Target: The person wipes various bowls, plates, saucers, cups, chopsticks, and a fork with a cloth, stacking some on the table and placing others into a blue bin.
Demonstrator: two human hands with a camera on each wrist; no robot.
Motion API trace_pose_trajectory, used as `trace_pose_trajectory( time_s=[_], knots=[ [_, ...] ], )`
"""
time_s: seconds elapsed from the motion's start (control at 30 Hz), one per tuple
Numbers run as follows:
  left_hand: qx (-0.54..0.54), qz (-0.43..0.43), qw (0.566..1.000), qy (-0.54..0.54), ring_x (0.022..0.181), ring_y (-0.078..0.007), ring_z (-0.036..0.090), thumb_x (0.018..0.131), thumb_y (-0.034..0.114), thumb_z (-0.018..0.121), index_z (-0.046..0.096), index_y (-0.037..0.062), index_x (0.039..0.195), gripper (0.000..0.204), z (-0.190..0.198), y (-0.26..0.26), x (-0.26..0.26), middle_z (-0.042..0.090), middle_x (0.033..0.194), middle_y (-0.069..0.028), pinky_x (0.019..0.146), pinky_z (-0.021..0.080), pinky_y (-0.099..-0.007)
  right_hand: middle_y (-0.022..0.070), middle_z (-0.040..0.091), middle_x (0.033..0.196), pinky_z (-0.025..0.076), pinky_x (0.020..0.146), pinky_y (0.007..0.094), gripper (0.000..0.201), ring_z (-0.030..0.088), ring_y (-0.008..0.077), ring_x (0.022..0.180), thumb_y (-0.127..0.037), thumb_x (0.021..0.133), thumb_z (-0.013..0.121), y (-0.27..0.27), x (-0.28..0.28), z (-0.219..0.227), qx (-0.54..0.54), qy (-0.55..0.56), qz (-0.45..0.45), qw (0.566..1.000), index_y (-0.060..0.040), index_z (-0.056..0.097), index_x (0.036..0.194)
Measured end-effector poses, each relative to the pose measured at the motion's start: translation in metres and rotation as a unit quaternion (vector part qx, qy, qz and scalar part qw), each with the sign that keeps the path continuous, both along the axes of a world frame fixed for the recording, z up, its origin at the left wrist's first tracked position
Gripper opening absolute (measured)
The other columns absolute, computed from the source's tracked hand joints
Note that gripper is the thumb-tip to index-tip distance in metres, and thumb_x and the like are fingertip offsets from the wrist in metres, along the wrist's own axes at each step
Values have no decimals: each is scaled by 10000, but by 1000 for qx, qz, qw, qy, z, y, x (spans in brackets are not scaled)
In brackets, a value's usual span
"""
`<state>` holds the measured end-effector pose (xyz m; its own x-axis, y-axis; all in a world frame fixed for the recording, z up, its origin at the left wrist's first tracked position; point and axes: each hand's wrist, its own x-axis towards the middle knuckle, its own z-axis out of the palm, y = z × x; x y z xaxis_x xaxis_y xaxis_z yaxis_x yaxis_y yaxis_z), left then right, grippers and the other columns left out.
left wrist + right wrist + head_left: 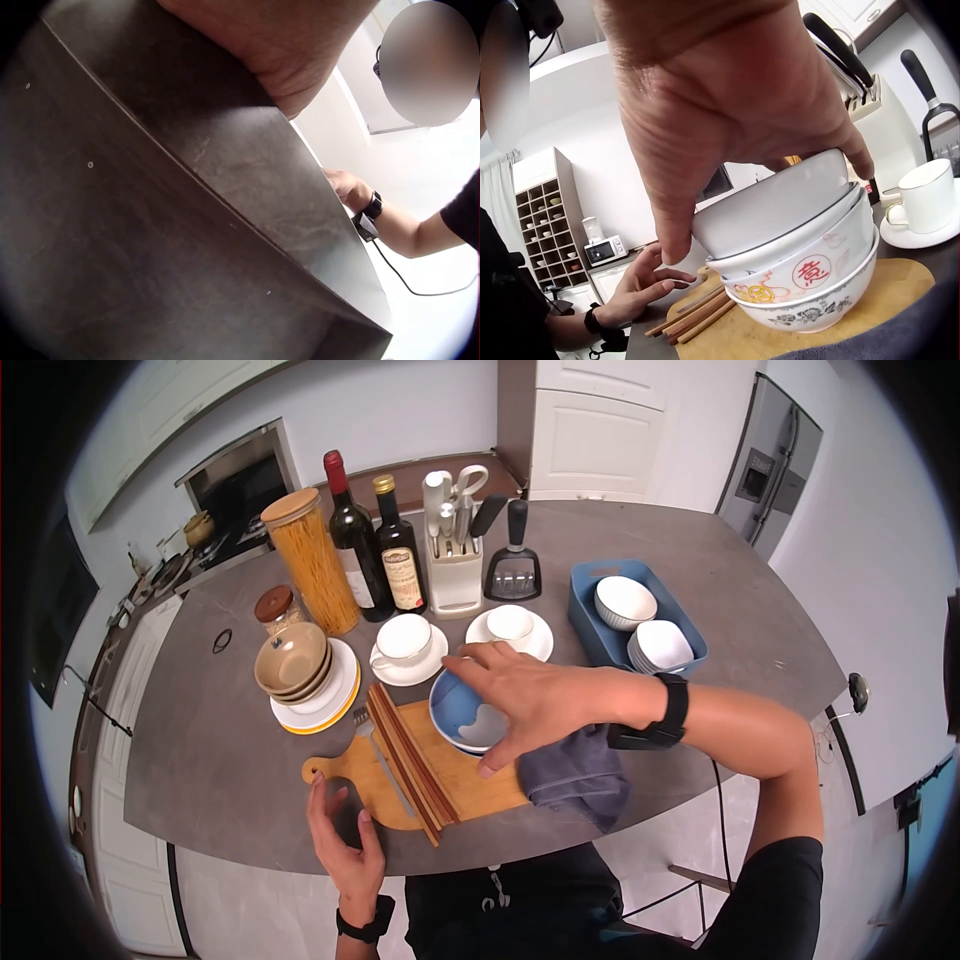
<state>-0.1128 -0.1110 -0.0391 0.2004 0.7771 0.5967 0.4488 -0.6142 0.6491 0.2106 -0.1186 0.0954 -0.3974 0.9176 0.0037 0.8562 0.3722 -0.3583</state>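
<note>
My right hand spans a blue-lined bowl on top of a stack, thumb at one side of its rim and fingers at the other. In the right wrist view this top bowl sits tilted over several nested white bowls, the lowest bowl bearing a dark floral pattern. The stack stands on a wooden cutting board. Beside it lie brown wooden chopsticks and a fork. My left hand, fingers relaxed and holding nothing, is at the table's front edge by the board's handle.
A dark grey cloth lies over the board's right end. Brown bowls on plates stand left. Two white cups on saucers, bottles and a knife block stand behind. A blue basket holds white bowls at right.
</note>
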Motion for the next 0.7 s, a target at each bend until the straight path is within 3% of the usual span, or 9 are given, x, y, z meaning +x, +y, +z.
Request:
trace_pose_trajectory(
  time_s=[0.1,0.2,0.27,0.3,0.37,0.43,0.57,0.63,0.7],
  knots=[
    [-15,2,1000,-7,1136,-294,638,954,72,608,420,-9,1483,567,2,-1,0,472,1520,-175,1005,483,-393,302,466,1318,416,1079,441,1124,463,427,1274,-419,668,870,1,-4,5,-8,8,-17,1000,135,313,1471],
    [-3,0,1000,-7,1093,-315,652,915,3,604,415,-16,1486,602,2,-1,1,470,1501,-206,964,504,-392,286,437,1388,416,1106,426,1044,445,410,1327,-332,696,861,-4,4,28,-13,54,-62,997,80,307,1480],
    [-3,0,1000,-7,1082,-311,653,913,-1,600,415,-16,1485,601,0,0,1,470,1500,-206,960,505,-390,260,479,1366,447,1084,429,1006,498,398,1294,-319,693,871,-5,27,39,64,49,-121,989,53,348,1467],
    [-3,1,1000,-5,1071,-307,654,911,-5,596,415,-17,1484,601,0,0,1,471,1498,-205,956,506,-389,261,485,1373,453,1084,432,1027,518,392,1285,-327,691,877,2,51,37,122,26,-123,985,38,344,1489],
    [-6,2,1000,-3,1067,-305,654,907,-9,595,416,-18,1482,602,-1,0,1,472,1497,-207,952,507,-389,314,499,1350,420,1109,427,1089,488,411,1309,-501,674,818,6,92,50,89,42,-229,968,100,370,1463],
    [-9,2,1000,0,1063,-304,655,904,-13,594,417,-19,1480,603,-1,0,1,473,1495,-209,949,508,-389,319,517,1346,441,1093,407,1087,525,437,1273,-557,664,796,13,138,46,77,-11,-335,939,103,411,1437],
    [-7,2,1000,8,1034,-295,661,897,-16,598,424,-22,1471,600,-2,0,2,477,1489,-216,937,513,-387,303,568,1295,415,1078,512,1058,564,429,1235,-606,621,800,21,221,9,38,-84,-423,901,81,493,1365],
    [-8,5,1000,14,1020,-293,664,894,-17,600,427,-23,1467,598,-2,0,2,481,1485,-218,932,514,-386,286,595,1274,341,1071,626,1048,550,431,1254,-659,591,792,21,233,0,7,-116,-452,884,57,540,1313],
    [-1,8,1000,26,993,-288,670,892,-17,601,430,-26,1463,595,-1,0,2,487,1480,-222,925,517,-383,283,600,1281,307,1089,640,1059,522,447,1277,-678,591,786,22,235,-8,-9,-149,-455,878,64,545,1307]
  ],
)
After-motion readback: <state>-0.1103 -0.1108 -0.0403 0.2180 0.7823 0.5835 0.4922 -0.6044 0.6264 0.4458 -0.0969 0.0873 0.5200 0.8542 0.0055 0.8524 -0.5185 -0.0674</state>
